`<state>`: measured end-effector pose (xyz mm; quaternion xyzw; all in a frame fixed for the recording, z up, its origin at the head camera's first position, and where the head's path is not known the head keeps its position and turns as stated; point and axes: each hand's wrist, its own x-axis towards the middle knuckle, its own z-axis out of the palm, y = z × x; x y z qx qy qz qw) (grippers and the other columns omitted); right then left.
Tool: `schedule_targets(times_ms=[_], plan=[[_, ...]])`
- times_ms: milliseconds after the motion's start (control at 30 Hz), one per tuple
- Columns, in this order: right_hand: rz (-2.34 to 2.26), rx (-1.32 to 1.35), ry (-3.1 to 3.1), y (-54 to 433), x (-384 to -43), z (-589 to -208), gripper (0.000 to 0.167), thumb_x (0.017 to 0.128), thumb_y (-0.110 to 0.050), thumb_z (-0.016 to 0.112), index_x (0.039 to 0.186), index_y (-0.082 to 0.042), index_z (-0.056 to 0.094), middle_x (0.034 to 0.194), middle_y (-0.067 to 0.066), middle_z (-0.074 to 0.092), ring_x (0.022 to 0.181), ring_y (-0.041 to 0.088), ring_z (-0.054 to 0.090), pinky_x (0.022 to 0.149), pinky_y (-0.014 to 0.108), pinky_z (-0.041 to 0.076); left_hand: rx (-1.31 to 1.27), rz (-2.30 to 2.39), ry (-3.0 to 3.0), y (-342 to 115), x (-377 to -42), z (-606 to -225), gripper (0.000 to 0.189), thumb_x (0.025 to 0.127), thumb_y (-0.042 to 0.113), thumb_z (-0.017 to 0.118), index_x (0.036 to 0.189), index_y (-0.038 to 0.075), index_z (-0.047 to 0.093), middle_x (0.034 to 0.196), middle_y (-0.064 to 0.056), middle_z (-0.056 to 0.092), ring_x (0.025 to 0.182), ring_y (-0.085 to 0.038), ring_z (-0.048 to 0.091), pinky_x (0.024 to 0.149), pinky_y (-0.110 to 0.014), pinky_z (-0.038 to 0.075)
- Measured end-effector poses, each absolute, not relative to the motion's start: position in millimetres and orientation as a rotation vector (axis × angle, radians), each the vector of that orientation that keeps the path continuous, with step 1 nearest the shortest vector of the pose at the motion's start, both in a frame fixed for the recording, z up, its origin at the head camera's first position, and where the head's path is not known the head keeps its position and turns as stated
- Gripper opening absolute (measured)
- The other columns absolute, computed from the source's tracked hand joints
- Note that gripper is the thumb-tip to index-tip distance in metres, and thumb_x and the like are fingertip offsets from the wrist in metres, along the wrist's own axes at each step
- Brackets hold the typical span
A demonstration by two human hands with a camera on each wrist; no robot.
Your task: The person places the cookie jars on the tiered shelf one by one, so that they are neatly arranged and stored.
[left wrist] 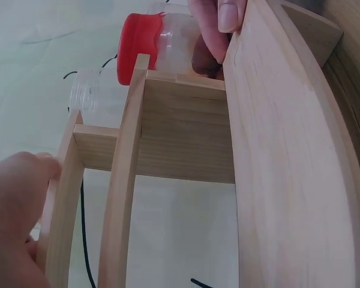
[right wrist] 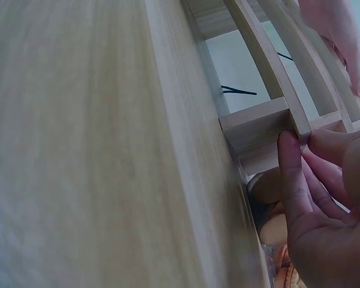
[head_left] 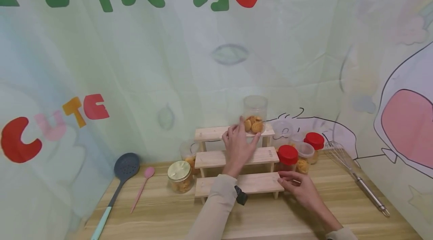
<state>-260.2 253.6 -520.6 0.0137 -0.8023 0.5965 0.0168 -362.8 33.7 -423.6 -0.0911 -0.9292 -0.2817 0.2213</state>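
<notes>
Rack [head_left: 258, 183], head view: stands on the surface [head_left: 176, 215] with three tiers.
Jar [head_left: 255, 118], head view: sits on the top tier [head_left: 211, 133], so one seems placed.
Other jars [head_left: 288, 154], head view: stand on the surface either side, apparently left to handle.
Left hand [head_left: 238, 146], head view: thumb and forefinger spread at the jar's base; cannot tell whether they grip.
Red lid [left wrist: 137, 48], left wrist view: beside the rack.
Right hand [right wrist: 327, 234], right wrist view: finger and thumb pinch the low tier's [right wrist: 261, 57] end.
</notes>
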Motion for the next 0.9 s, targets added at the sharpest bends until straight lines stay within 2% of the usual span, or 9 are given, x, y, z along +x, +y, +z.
schedule_targets(times_ms=[100,200,300,500,700,900], plan=[[1.869,0.047,-2.487,253,-260,-521,0.042,0.098,-0.018,0.082,0.135,0.000,0.073,0.109,0.015,0.075,0.086,0.010,0.072,0.075,0.028,0.063,-0.273,-0.801,-2.579,29,-359,-423,0.099,0.103,0.061,0.065,0.174,0.010,0.018,0.163,-0.009,0.056,0.149,-0.030,0.045,0.120,-0.053,0.032],[1.884,0.058,-2.475,252,-260,-521,0.042,0.098,-0.017,0.082,0.135,0.001,0.072,0.108,0.015,0.075,0.084,0.009,0.072,0.073,0.027,0.062,-0.332,-0.931,-2.537,20,-354,-421,0.094,0.104,0.050,0.070,0.173,0.009,0.021,0.165,-0.010,0.053,0.152,-0.031,0.045,0.123,-0.053,0.032],[1.889,0.060,-2.466,251,-260,-521,0.041,0.098,-0.015,0.082,0.134,0.002,0.072,0.108,0.016,0.075,0.084,0.008,0.071,0.073,0.027,0.062,-0.413,-1.098,-2.445,6,-347,-422,0.083,0.104,0.039,0.072,0.170,0.012,0.031,0.163,-0.009,0.053,0.152,-0.030,0.047,0.126,-0.052,0.037],[1.862,0.054,-2.476,251,-260,-521,0.041,0.099,-0.016,0.081,0.134,0.002,0.072,0.108,0.015,0.075,0.086,0.008,0.071,0.075,0.026,0.062,-0.477,-1.193,-2.230,-42,-335,-423,0.058,0.105,0.027,0.072,0.156,0.008,0.053,0.151,-0.009,0.063,0.143,-0.028,0.057,0.119,-0.051,0.048],[1.861,0.043,-2.467,251,-260,-521,0.040,0.098,-0.016,0.081,0.134,0.002,0.073,0.107,0.015,0.076,0.086,0.007,0.072,0.075,0.024,0.062,-0.384,-1.152,-2.183,-104,-318,-432,0.051,0.105,0.022,0.073,0.151,0.007,0.059,0.149,-0.010,0.064,0.143,-0.031,0.056,0.120,-0.054,0.045],[1.848,0.015,-2.484,252,-260,-521,0.042,0.098,-0.017,0.081,0.136,0.001,0.072,0.110,0.015,0.076,0.088,0.008,0.073,0.077,0.025,0.063,-0.334,-1.082,-2.209,-161,-306,-460,0.051,0.100,0.016,0.078,0.147,0.003,0.062,0.149,-0.015,0.064,0.142,-0.037,0.054,0.119,-0.057,0.044]])
